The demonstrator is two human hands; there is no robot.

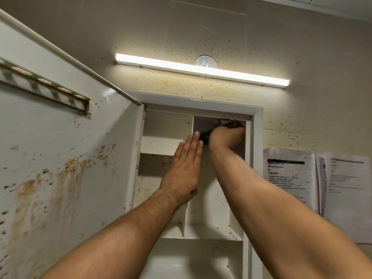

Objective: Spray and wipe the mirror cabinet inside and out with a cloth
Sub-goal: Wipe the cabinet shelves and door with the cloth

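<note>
Gripped in my right hand, cloth wipes top compartment; left hand flat against divider; door unwiped, stained.

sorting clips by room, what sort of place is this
Most likely a bathroom: a shelved wall cabinet with its door open, a strip light just above it, splattered walls. Printed sheets on the wall beside it hint at a staged setup.

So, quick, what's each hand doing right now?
Left hand: open, fingers straight, flat at the divider.
Right hand: gripping a dark cloth, blurred.
</note>
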